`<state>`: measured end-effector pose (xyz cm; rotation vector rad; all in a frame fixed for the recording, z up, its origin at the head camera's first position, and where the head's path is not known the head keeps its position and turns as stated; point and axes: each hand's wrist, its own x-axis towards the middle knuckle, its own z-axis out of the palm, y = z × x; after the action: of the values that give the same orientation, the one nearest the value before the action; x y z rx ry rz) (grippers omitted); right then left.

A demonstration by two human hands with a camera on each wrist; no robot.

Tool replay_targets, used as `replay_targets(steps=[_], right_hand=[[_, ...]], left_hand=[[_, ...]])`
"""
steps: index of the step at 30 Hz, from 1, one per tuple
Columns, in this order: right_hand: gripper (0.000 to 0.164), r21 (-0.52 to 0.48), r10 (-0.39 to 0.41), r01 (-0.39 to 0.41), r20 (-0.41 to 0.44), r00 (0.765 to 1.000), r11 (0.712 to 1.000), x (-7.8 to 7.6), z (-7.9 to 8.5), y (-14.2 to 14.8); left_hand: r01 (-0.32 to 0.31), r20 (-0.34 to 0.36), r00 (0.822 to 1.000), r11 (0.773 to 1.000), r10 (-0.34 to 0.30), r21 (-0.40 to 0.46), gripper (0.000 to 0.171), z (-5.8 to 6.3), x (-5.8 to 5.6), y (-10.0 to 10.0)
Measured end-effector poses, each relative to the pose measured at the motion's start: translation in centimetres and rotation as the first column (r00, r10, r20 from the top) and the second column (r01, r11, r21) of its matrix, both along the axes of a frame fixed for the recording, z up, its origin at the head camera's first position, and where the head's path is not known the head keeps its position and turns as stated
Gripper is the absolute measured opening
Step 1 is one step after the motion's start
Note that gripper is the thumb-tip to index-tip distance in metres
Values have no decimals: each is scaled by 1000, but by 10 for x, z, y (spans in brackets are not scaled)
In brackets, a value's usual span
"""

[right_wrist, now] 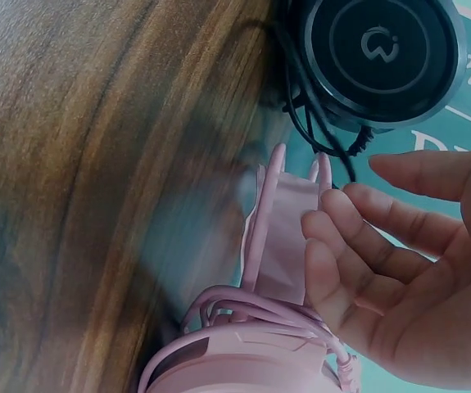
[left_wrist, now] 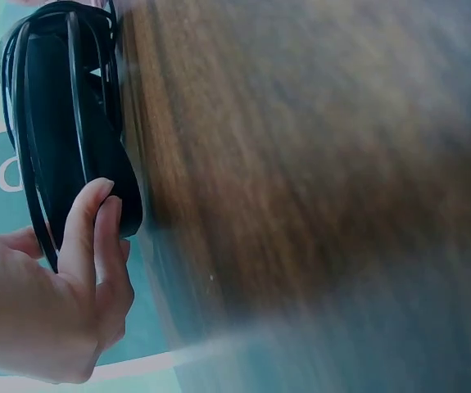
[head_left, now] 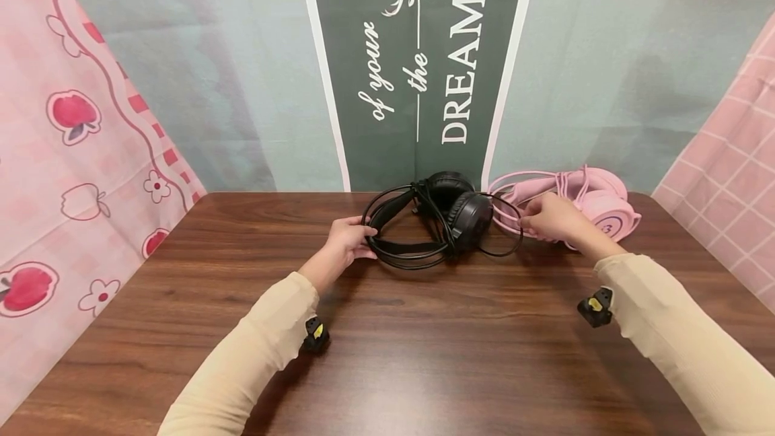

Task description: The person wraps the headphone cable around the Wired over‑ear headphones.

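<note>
A black over-ear headset point(head_left: 472, 221) with its cable bundled about the headband lies at the table's back edge. My left hand point(head_left: 350, 239) grips its headband and the cable loops beside it, thumb on one side and fingers on the other, as the left wrist view shows on the headband point(left_wrist: 51, 123). A loose loop of black cable point(right_wrist: 321, 123) reaches toward my right hand point(head_left: 547, 216). The right fingers are loosely bent; the index fingertip is at the cable and the thumb tip stands apart from it. Just behind and beneath that hand lies a pink headset point(head_left: 605, 210).
The brown wooden table point(head_left: 387, 355) stretches toward me. A grey-green cloth with lettering point(head_left: 418, 73) hangs behind its back edge. Pink patterned cloths hang at the left point(head_left: 79, 153) and right point(head_left: 735, 173). The pink headset's cable point(right_wrist: 276, 303) is bundled around it.
</note>
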<state>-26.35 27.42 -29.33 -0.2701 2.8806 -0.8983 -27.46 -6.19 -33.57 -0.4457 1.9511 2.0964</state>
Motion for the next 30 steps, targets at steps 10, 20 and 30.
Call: replay_targets(steps=[10,20,30], right_hand=[[30,58,-4,8,-65,998,998,2,1,2],[32,76,0,20,-259,966,997,9,0,0],[45,32,-57,69,-300,952,997,18,-2,0]], left_hand=[[78,70,995,996,-75,-39,35,-1,0,-5],[155,78,985,987,-151,-39,45,4,3,-15],[164,-57,981,955,-183,-248,54,17,13,-28]])
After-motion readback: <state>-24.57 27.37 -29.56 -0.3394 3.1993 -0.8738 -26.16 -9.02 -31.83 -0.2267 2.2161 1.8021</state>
